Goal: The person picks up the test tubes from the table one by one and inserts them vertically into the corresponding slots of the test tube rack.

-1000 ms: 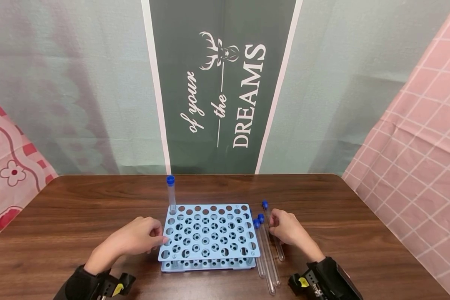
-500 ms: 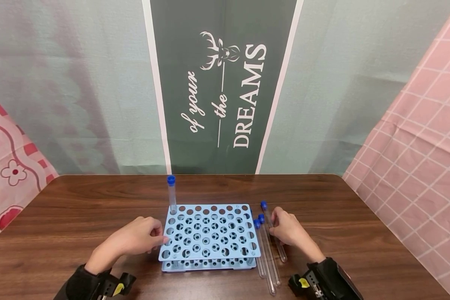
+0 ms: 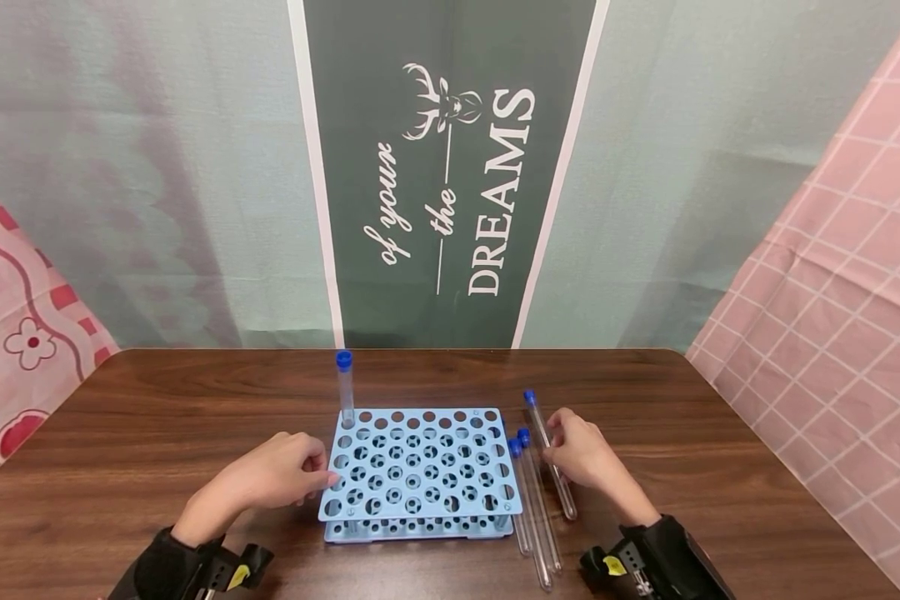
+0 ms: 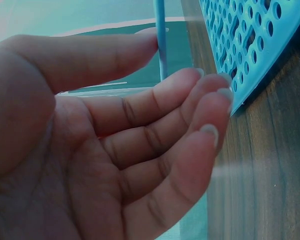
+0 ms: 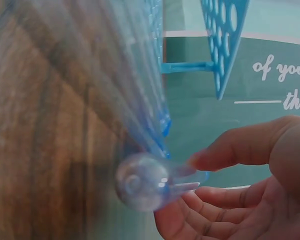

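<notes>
A light blue test tube rack (image 3: 420,462) stands on the brown table (image 3: 195,400). One clear tube with a blue cap (image 3: 344,387) stands upright in the rack's back left corner hole. My left hand (image 3: 322,477) rests beside the rack, and its loosely bent fingertips (image 4: 225,95) touch the left edge of the rack (image 4: 250,40). My right hand (image 3: 551,446) pinches a third capped tube (image 3: 562,492) right of the rack, cap end raised. In the right wrist view the round bottom of that held tube (image 5: 140,180) fills the middle, between my right hand's thumb and fingers (image 5: 230,150).
Two more capped tubes (image 3: 531,508) lie side by side on the table between the rack and my right hand. A hanging cloth backdrop (image 3: 450,167) closes off the table's far edge. Pink cloth (image 3: 832,333) hangs at the right.
My right hand has tilted the held tube, so its blue cap end has risen and moved slightly away from me. The left hand and the rack have not moved.
</notes>
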### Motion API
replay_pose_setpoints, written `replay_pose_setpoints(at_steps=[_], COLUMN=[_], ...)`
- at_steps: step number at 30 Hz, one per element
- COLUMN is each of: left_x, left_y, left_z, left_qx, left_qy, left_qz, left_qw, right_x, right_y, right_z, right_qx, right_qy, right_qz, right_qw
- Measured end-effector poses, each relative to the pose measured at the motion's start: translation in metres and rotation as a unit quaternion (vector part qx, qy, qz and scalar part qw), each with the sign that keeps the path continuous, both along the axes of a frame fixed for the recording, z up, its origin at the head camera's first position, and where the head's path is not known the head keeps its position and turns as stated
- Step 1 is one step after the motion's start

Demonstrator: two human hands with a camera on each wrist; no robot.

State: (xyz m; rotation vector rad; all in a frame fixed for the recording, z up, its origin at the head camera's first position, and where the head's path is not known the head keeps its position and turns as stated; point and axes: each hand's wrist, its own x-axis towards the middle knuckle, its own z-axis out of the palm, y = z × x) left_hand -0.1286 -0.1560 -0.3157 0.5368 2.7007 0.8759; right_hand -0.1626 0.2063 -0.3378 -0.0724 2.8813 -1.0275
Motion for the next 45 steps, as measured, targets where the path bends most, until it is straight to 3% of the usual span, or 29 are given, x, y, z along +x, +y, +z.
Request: replay_pose_setpoints(at_steps=[8,28,45], left_x=[0.000,0.001,0.002], left_y=[0.000,0.002,0.002], left_z=[0.001,0.003,0.003], left_qx=[0.003,-0.007,-0.006], left_qy=[-0.003,-0.014,-0.016], left_qz=[-0.001,0.015,0.018], left_qw=[1.0000,0.9998,0.9997], right_x=[0.003,0.009,0.013], right_y=[-0.001,0.003,0.002], right_z=[0.011,0.029,0.038], right_qx=[-0.015,-0.085,-0.111], right_qy=[0.022,0.027,0.088], right_qz=[0.005,0.021,0.046], right_qw=[1.000,0.996,0.989])
